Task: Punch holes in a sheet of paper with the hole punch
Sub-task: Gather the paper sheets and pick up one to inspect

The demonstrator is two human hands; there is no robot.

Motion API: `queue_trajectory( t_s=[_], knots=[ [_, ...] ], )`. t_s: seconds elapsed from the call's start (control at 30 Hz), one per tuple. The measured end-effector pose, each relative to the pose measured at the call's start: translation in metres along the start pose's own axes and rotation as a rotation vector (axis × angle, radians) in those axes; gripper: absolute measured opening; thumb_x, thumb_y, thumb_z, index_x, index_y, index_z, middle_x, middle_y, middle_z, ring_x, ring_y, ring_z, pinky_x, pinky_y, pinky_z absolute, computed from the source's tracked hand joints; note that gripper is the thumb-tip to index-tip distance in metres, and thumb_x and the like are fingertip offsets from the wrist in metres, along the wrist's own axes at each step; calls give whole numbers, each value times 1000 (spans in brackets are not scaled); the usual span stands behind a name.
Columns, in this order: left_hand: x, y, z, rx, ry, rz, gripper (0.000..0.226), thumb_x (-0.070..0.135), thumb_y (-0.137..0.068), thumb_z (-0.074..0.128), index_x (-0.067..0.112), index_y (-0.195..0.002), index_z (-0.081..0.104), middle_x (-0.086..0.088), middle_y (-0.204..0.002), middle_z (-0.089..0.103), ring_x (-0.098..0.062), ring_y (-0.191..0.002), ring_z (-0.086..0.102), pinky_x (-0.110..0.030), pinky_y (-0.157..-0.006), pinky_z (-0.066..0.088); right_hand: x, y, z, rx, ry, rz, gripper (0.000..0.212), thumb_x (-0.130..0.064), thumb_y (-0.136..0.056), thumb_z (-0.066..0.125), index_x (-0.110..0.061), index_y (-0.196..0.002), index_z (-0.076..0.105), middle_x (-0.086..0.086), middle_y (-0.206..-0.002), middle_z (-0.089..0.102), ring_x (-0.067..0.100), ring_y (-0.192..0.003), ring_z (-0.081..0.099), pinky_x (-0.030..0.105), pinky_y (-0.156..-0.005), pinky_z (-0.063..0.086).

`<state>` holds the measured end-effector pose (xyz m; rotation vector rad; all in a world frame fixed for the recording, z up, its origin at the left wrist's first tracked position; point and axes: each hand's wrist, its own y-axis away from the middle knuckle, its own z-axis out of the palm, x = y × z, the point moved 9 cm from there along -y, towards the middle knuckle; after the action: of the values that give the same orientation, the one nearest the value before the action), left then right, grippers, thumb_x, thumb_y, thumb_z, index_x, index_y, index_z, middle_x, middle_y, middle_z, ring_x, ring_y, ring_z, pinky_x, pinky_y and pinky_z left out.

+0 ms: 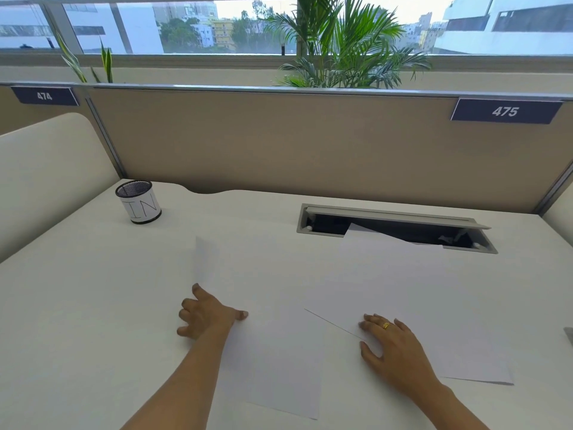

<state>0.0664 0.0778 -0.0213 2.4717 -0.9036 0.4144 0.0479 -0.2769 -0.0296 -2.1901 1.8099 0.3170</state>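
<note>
Two white sheets of paper lie on the white desk. The left sheet sits in the middle, and my left hand touches its left edge with thumb and forefinger spread, the other fingers on the desk. The right sheet lies at an angle, its far corner over the cable tray, its near-left edge slightly overlapping the left sheet. My right hand, wearing a gold ring, rests flat on the right sheet's near-left corner. No hole punch is in view.
A black mesh pen cup labelled "IN" stands at the back left. A grey cable tray with its lid open is set into the desk at the back right. A beige partition closes the far side.
</note>
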Motion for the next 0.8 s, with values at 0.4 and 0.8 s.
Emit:
queue_trajectory(
  t_s=[0.4, 0.8],
  knots=[
    [-7, -13, -2, -79, 246, 21, 112, 13, -59, 87, 11, -145, 15, -23, -133, 50, -39, -121, 50, -47, -96, 40, -3, 2, -9, 20, 6, 20, 40, -35, -92, 47, -32, -132, 48, -20, -142, 42, -2, -133, 37, 16, -103, 32],
    [12, -5, 24, -399, 665, 173, 36, 3, -84, 63, -6, -119, 56, -25, -118, 62, -39, -103, 61, -47, -95, 48, -35, 4, -23, 96, 259, -191, 60, -9, -38, 90, -14, -96, 75, -1, -93, 76, 11, -84, 72, 18, -54, 56]
  ],
)
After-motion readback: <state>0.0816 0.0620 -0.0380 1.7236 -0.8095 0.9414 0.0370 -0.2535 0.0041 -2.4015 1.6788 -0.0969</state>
